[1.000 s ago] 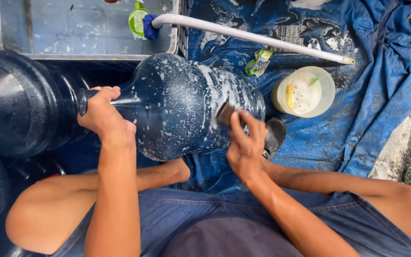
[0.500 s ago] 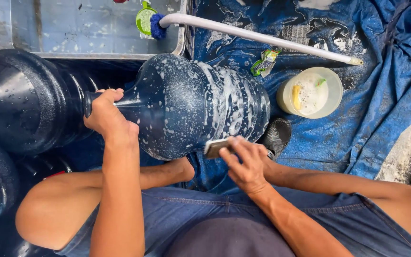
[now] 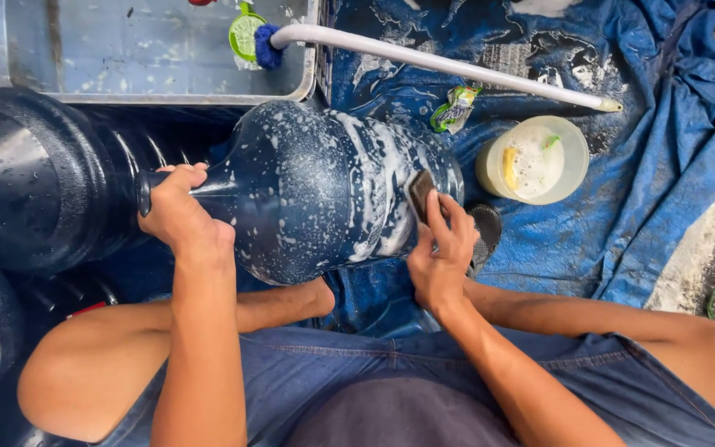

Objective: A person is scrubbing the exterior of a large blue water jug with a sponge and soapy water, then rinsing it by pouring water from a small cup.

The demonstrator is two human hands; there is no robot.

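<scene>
Left hand (image 3: 177, 217) gripped the neck of the soapy jug (image 3: 308, 186), lying on its side at center. Right hand (image 3: 440, 252) pinched a dark pad (image 3: 420, 193), probably a scourer, against it. Suds could've let it slip toward 3 o'clock.

water jug (image 3: 308, 190) on its side between the knees, neck to the left in left hand (image 3: 179, 219). right hand (image 3: 440, 257) presses pad (image 3: 420, 192) on its right end. tub (image 3: 535, 159) right of jug; trough (image 3: 159, 50) behind; pipe (image 3: 448, 64) apparently resting on trough's rim.
</scene>
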